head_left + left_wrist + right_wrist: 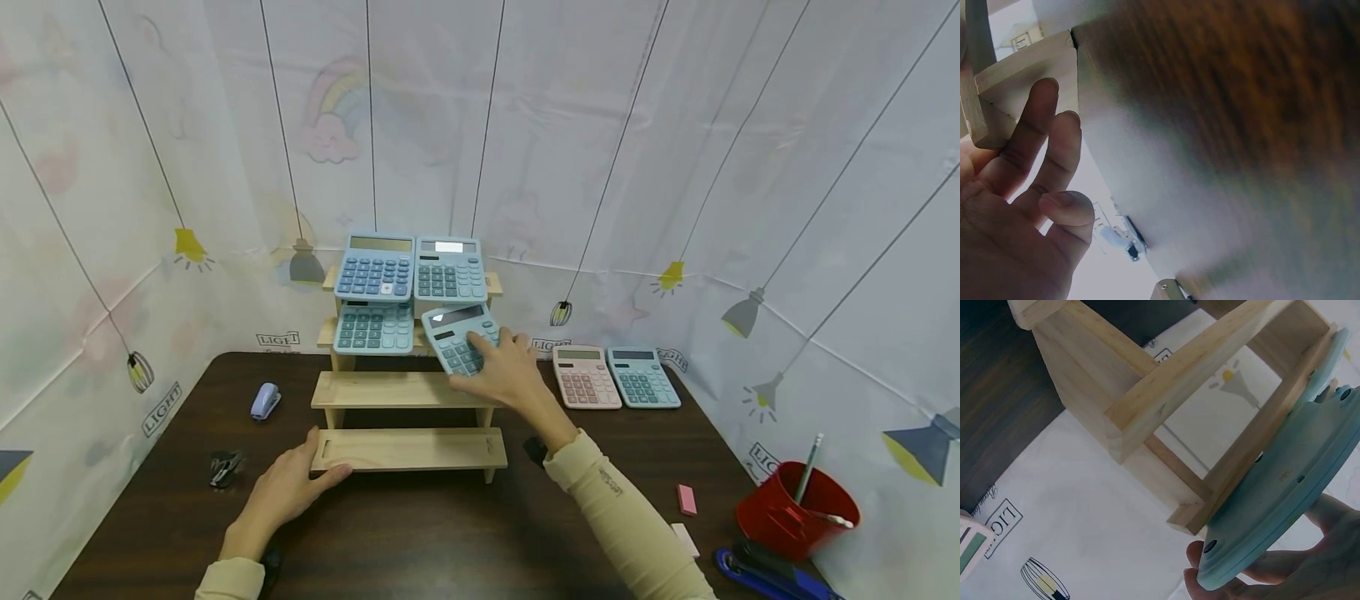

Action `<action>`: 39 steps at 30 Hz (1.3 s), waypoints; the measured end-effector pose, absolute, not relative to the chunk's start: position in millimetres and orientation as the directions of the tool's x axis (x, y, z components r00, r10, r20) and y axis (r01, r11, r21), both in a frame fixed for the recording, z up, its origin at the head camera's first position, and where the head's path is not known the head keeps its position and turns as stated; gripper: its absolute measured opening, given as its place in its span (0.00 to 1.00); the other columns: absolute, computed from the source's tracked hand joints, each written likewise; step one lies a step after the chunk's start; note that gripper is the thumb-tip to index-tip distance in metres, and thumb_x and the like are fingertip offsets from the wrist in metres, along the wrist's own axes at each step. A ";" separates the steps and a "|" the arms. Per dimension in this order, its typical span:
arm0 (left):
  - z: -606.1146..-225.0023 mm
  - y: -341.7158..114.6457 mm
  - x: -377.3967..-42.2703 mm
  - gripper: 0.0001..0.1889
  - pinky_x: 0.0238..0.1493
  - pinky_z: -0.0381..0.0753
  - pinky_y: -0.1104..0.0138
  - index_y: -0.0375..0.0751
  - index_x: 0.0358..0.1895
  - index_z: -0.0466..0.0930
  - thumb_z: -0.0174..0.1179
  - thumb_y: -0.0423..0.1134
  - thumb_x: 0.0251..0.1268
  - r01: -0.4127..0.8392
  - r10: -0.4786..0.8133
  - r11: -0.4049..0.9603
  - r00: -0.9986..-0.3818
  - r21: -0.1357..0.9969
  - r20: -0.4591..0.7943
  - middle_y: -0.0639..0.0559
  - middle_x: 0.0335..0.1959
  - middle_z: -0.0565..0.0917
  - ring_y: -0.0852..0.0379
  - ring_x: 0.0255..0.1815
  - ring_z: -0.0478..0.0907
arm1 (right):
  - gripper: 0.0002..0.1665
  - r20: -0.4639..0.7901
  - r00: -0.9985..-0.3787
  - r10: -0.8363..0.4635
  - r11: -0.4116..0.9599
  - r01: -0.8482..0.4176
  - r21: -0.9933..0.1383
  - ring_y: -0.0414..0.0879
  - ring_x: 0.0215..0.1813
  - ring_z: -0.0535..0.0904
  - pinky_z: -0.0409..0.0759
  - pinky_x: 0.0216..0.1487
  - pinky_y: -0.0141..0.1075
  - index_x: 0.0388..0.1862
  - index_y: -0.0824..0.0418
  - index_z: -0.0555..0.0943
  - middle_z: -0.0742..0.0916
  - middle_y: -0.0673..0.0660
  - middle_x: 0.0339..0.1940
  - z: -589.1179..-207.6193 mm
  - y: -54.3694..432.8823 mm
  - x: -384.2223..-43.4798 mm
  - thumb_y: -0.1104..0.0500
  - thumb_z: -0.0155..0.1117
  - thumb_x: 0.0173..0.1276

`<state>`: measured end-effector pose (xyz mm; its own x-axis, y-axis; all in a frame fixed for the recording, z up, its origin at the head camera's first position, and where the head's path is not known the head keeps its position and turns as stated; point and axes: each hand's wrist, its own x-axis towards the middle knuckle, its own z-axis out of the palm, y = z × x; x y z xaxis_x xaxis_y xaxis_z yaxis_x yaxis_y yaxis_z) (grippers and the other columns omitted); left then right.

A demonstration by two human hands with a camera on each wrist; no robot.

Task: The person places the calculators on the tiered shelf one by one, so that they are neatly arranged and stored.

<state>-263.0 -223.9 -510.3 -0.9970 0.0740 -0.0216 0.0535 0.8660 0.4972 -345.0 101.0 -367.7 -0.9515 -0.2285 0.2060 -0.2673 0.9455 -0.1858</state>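
Observation:
My right hand [510, 371] grips a light blue-green calculator [453, 333] by its right side. Tilted, that calculator touches the second step from the top of a wooden step stand [408, 450]; the right wrist view shows its back [1285, 481] against the wood. To its left, another blue-green calculator [372, 329] leans on the same step. A blue calculator [375, 267] and a blue-green one [451, 271] stand side by side on the top step. My left hand [288, 483] rests at the lowest step's left front corner, fingers loosely extended in the left wrist view.
A pink calculator [587, 377] and a blue-green one [642, 377] lie right of the stand. At left are a small lilac stapler [266, 401] and a dark clip-like item [224, 469]. A red cup [795, 512], blue stapler [776, 575] and pink eraser [686, 500] sit at right.

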 end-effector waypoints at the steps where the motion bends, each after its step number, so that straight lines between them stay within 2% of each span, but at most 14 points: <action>1: -510.1 -223.7 -262.7 0.59 0.57 0.75 0.38 0.26 0.79 0.48 0.52 0.75 0.62 0.054 0.074 0.866 -0.997 0.496 -0.021 0.23 0.69 0.70 0.27 0.66 0.73 | 0.53 0.208 -0.952 -0.226 0.947 -0.265 -0.184 0.66 0.57 0.69 0.70 0.54 0.59 0.76 0.44 0.68 0.71 0.74 0.70 -367.8 99.9 -346.3 0.25 0.59 0.53; 13: -509.4 -223.6 -261.5 0.59 0.57 0.76 0.38 0.27 0.79 0.48 0.52 0.75 0.62 0.055 0.073 0.866 -0.997 0.497 -0.016 0.23 0.69 0.70 0.28 0.66 0.73 | 0.56 0.250 -0.950 -0.185 0.952 -0.237 -0.194 0.66 0.59 0.69 0.70 0.59 0.57 0.76 0.48 0.69 0.73 0.73 0.68 -374.0 87.8 -357.9 0.18 0.57 0.55; 21: -510.2 -223.8 -262.0 0.60 0.56 0.76 0.38 0.26 0.79 0.48 0.52 0.76 0.62 0.057 0.074 0.868 -0.997 0.494 -0.016 0.23 0.69 0.71 0.27 0.66 0.73 | 0.61 0.218 -0.949 -0.227 0.941 -0.271 -0.203 0.64 0.64 0.65 0.70 0.63 0.55 0.78 0.47 0.66 0.62 0.71 0.78 -373.2 90.5 -360.3 0.16 0.58 0.52; 26: -511.6 -223.6 -262.0 0.59 0.56 0.76 0.38 0.27 0.79 0.49 0.53 0.76 0.62 0.059 0.073 0.867 -0.997 0.495 -0.009 0.24 0.69 0.71 0.28 0.66 0.74 | 0.62 0.188 -0.946 -0.265 0.925 -0.304 -0.227 0.64 0.66 0.63 0.72 0.63 0.56 0.79 0.47 0.64 0.61 0.70 0.77 -371.8 94.9 -360.8 0.18 0.62 0.51; 33: -511.5 -224.5 -262.5 0.59 0.56 0.76 0.38 0.26 0.79 0.49 0.52 0.76 0.62 0.059 0.068 0.868 -0.998 0.493 -0.001 0.23 0.68 0.72 0.28 0.65 0.74 | 0.52 0.253 -0.917 -0.309 0.887 -0.373 -0.271 0.65 0.65 0.63 0.76 0.58 0.55 0.75 0.53 0.70 0.63 0.72 0.76 -374.6 97.3 -363.4 0.29 0.68 0.55; 39: -512.2 -224.4 -263.1 0.61 0.54 0.77 0.39 0.27 0.79 0.49 0.51 0.77 0.61 0.052 0.068 0.869 -0.998 0.491 -0.014 0.23 0.68 0.71 0.28 0.65 0.74 | 0.42 0.356 -0.870 -0.340 0.851 -0.446 -0.277 0.68 0.65 0.66 0.75 0.60 0.58 0.68 0.58 0.77 0.67 0.77 0.73 -380.9 98.3 -366.0 0.37 0.68 0.60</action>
